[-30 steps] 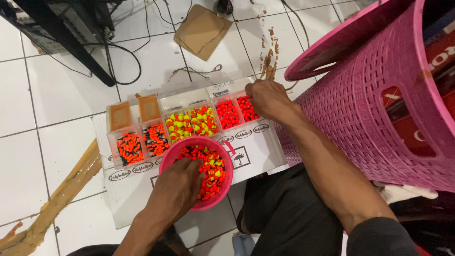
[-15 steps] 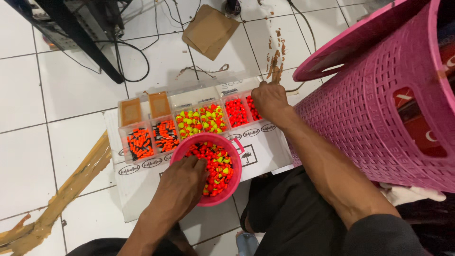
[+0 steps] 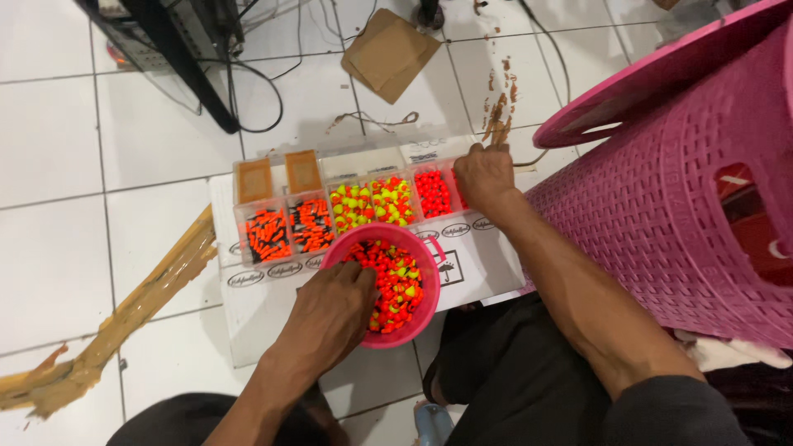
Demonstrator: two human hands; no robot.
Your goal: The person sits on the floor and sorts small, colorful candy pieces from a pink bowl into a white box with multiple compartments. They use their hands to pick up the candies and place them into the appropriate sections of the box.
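Observation:
A pink bowl (image 3: 429, 248) full of small red, orange and yellow beads (image 3: 396, 281) sits on a white sheet on the tiled floor. My left hand (image 3: 330, 310) reaches into the bowl's left side, fingers curled among the beads. Behind the bowl lies a clear compartment box (image 3: 330, 202) holding sorted beads: orange-and-black ones at left, yellow-and-red in the middle, red at right. My right hand (image 3: 483, 177) rests on the box's right end, over the red compartment. Whether its fingers pinch a bead is hidden.
A large pink plastic laundry basket (image 3: 661, 206) with its lid stands at the right, close to my right arm. A strip of brown cardboard (image 3: 132, 318) lies at the left, a flat brown piece (image 3: 388, 54) at the back. Black cables and a stand (image 3: 206, 74) are at the far left.
My left hand has moved from the bowl's near rim deeper into the beads. My right hand stays at the box's right end. The view has shifted slightly.

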